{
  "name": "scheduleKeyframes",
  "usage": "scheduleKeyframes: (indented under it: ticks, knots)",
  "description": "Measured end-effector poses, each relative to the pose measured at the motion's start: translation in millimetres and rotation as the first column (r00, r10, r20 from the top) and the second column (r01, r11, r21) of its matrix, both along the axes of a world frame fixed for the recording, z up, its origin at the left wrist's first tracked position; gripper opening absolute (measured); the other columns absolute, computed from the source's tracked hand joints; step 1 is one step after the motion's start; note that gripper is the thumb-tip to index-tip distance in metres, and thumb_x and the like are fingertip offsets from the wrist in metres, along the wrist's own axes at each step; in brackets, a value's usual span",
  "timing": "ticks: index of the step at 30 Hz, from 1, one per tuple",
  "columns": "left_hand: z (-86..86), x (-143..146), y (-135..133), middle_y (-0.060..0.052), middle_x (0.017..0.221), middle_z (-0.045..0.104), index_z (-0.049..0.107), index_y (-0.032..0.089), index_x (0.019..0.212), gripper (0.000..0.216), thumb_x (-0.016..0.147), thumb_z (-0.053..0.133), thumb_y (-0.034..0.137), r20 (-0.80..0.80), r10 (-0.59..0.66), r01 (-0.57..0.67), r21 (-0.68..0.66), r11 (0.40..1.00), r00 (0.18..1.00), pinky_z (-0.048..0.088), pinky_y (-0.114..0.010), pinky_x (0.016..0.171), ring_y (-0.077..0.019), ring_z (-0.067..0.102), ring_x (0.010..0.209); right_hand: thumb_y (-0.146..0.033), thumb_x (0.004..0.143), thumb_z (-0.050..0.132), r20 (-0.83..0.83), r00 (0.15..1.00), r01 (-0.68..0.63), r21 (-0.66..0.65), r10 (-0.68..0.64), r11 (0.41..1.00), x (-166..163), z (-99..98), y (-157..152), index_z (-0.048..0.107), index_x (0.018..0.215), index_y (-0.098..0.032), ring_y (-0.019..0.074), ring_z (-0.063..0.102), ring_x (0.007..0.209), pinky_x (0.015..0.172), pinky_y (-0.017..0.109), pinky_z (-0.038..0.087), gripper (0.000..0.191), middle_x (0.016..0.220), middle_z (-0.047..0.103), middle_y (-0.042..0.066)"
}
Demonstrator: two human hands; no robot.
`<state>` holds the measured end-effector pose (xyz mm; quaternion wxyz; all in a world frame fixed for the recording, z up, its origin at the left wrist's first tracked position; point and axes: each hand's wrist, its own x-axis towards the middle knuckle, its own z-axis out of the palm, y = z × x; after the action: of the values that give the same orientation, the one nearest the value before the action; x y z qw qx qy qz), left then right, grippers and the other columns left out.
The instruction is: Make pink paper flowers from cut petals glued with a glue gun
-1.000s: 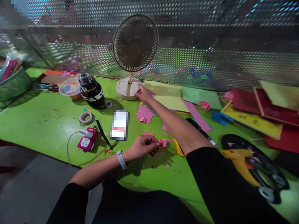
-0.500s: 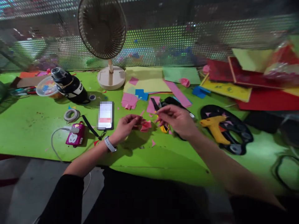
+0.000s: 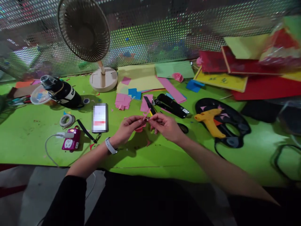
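Note:
My left hand (image 3: 129, 129) is closed in a pinch on a small piece of pink paper (image 3: 145, 115), above the table. Right up against it, the fingertips of my right hand (image 3: 166, 128) are pinched together at the paper's edge; what they hold is too small to make out. A coral-pink paper piece (image 3: 140, 128) shows just under my left fingers. Scissors with a dark blade (image 3: 147, 102) and yellow and black handles lie partly hidden beneath my right hand. Beyond it rests a black stapler (image 3: 172, 106).
A yellow glue gun (image 3: 213, 122) lies on a black holder at right. Pink squares (image 3: 122, 101), blue paper (image 3: 194, 85) and yellow sheets (image 3: 141, 75) spread behind. At left are a phone (image 3: 99, 117), a tape roll (image 3: 67, 120), a purple adapter (image 3: 70, 139), a bottle (image 3: 63, 92) and a fan (image 3: 103, 80).
My right hand has moved left and its fingertips now meet those of my left hand, which stays low over the table. The view has shifted slightly to the right.

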<state>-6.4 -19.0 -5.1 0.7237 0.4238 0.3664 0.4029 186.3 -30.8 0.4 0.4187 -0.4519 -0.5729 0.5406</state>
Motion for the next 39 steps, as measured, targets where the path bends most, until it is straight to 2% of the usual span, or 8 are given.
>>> scheduleKeyframes:
  ticks: [5,11,18,22,24,29,32,39]
  knots:
    - [-4.8,-4,-3,-0.007,0.102,0.075,0.077,0.019,0.101,0.031,0.073,0.083,0.031,-0.018,-0.044,0.044,0.014,0.999,0.999,0.054,-0.027,0.079,-0.0127,0.068,0.084,-0.055,0.081,0.070,0.004,0.998,-0.056,-0.031,0.057,0.998,0,-3.1,0,0.062,0.082,-0.019,0.0081,0.053,0.045,0.041,0.022,0.047,0.037,0.064,0.060,-0.002]
    - [-4.3,-3,-5,-0.006,0.100,0.076,0.079,0.020,0.090,0.022,0.071,0.085,0.030,-0.031,0.001,-0.001,0.022,1.000,1.000,0.054,-0.030,0.078,-0.0124,0.067,0.081,-0.052,0.083,0.070,-0.011,0.995,-0.098,-0.056,0.098,0.994,-1,-3.1,-4,0.062,0.082,-0.019,0.0065,0.050,0.044,0.038,0.020,0.044,0.034,0.064,0.061,-0.003]
    - [-1.2,-1,-9,-0.006,0.095,0.076,0.079,0.019,0.085,0.020,0.070,0.085,0.031,-0.029,0.062,-0.060,0.065,0.996,0.998,0.056,-0.030,0.076,-0.0136,0.068,0.082,-0.048,0.082,0.072,-0.046,0.993,-0.115,-0.070,0.112,0.991,-4,1.4,-10,0.066,0.087,-0.018,0.0073,0.056,0.047,0.042,0.020,0.049,0.031,0.069,0.066,-0.001]
    - [0.4,-1,-10,-0.004,0.085,0.075,0.075,0.016,0.082,0.023,0.069,0.086,0.032,-0.024,0.095,-0.094,0.061,0.994,0.995,0.056,-0.029,0.073,-0.0122,0.068,0.075,-0.046,0.083,0.072,-0.063,0.992,-0.108,-0.027,0.106,0.994,-5,1.2,-12,0.069,0.091,-0.020,0.0080,0.058,0.049,0.044,0.021,0.052,0.028,0.072,0.069,0.000]
    - [0.8,-1,-10,-0.003,0.081,0.073,0.074,0.015,0.078,0.023,0.069,0.085,0.033,-0.054,0.134,-0.127,0.105,0.986,0.990,0.056,-0.028,0.071,-0.0114,0.067,0.073,-0.045,0.084,0.072,-0.056,0.994,-0.093,-0.001,0.093,0.996,-5,-0.2,-13,0.070,0.093,-0.021,0.0097,0.061,0.054,0.045,0.022,0.053,0.026,0.076,0.071,0.001]
    - [1.4,0,-11,-0.003,0.082,0.072,0.075,0.017,0.079,0.020,0.072,0.083,0.034,-0.100,0.196,-0.172,0.213,0.962,0.975,0.057,-0.028,0.073,-0.0112,0.066,0.076,-0.042,0.087,0.068,0.062,0.998,-0.030,0.108,0.024,0.994,-7,-5.7,-16,0.072,0.097,-0.023,0.0138,0.068,0.067,0.057,0.028,0.060,0.022,0.090,0.075,0.004]
    - [1.1,1,-13,-0.003,0.085,0.071,0.075,0.017,0.081,0.019,0.074,0.081,0.034,-0.069,0.195,-0.178,0.207,0.962,0.978,0.058,-0.027,0.074,-0.0107,0.067,0.078,-0.039,0.089,0.067,0.115,0.993,-0.012,0.167,-0.007,0.986,-7,-9.1,-17,0.073,0.097,-0.023,0.0128,0.067,0.063,0.061,0.030,0.061,0.019,0.092,0.075,0.004]
    - [-0.3,2,-17,-0.005,0.089,0.069,0.076,0.016,0.082,0.020,0.075,0.081,0.033,-0.051,0.182,-0.169,0.199,0.965,0.982,0.059,-0.026,0.072,-0.0110,0.066,0.078,-0.038,0.089,0.067,0.145,0.989,-0.025,0.192,-0.003,0.981,-6,-11.3,-19,0.073,0.095,-0.022,0.0141,0.068,0.067,0.062,0.031,0.060,0.018,0.091,0.074,0.003]
